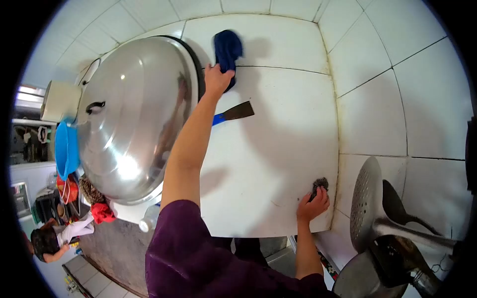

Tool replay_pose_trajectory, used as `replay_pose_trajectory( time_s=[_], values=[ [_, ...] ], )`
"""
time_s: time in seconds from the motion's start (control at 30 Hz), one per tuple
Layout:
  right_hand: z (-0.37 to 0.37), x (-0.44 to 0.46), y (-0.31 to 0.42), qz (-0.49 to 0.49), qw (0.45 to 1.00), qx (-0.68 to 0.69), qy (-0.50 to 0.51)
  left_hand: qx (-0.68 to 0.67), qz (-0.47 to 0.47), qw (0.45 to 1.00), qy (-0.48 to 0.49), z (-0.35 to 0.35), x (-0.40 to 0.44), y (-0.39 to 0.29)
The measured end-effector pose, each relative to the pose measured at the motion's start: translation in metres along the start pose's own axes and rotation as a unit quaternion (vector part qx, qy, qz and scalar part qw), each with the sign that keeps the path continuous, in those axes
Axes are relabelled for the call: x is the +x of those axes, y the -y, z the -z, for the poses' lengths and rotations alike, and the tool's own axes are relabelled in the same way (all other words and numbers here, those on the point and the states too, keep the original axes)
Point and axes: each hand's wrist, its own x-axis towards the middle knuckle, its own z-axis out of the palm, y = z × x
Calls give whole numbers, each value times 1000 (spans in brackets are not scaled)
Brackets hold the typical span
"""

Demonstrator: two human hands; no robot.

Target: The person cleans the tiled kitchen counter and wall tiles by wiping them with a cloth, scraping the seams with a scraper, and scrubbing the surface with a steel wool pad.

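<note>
Currently, left hand (217,80) clutches blue cloth (228,49), with scouring pad (321,183) gripped in right hand (312,205).

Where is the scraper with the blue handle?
In the head view, the scraper lies on the white counter, just above the picture's middle, right of the big metal lid and below the dark blue cloth in the left hand.

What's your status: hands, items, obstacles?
Left hand: holding bunched dark blue cloth. Right hand: gripping dark wiry scouring pad. Possibly in the way: blue-handled, flat-bladed metal scraper.
</note>
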Motion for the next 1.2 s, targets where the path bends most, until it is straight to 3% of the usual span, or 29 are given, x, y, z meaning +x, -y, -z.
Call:
replay_pose_trajectory(
  time_s=[0.03,0.1,0.2,0.3,0.43,0.5,0.67,0.73,0.8,0.87,0.93,0.97,1.0,1.03,1.1,1.17,1.2],
  values=[
    [-2,3,-1,-4,1000,-6,-3,191,-22,981,4,-11,6,5],
    [-2,0,-3,-2,1000,10,-1,194,24,979,59,-40,10,0],
    [-4,2,-6,18,1000,-15,-6,186,-85,978,46,-93,0,-29],
    [-2,5,4,4,1000,4,-22,224,-190,941,169,-128,-35,-77],
    [-4,3,1,17,999,4,-37,160,-316,901,252,-165,-110,-109],
    [1,5,3,-16,1000,-4,2,104,-341,889,287,-177,-144,-117],
    [9,-4,-3,-2,999,36,-19,46,-373,881,288,-174,-227,-109],
    [26,-28,-10,40,991,111,67,29,-406,862,303,-165,-268,-103],
    [56,-78,-20,27,981,176,76,17,-427,832,353,-154,-322,-110],
    [86,-138,-35,-32,977,206,49,-3,-422,805,417,-149,-395,-110],
    [118,-187,-40,-202,950,224,77,-30,-441,759,478,-133,-456,-106],
    [130,-207,-46,-267,929,242,81,-114,-398,757,506,-123,-497,-105],
    [139,-221,-57,-335,904,250,83,-91,-379,749,535,-124,-498,-105],
    [147,-229,-67,-332,904,257,86,-130,-279,781,544,-114,-508,-113],
    [156,-245,-81,-419,859,276,102,-283,76,756,586,-81,-499,-135],
    [159,-253,-89,-417,860,275,106,-513,192,668,505,-53,-475,-141],
    [159,-255,-92,-412,864,269,108,-473,175,716,484,-34,-449,-132]
  ],
)
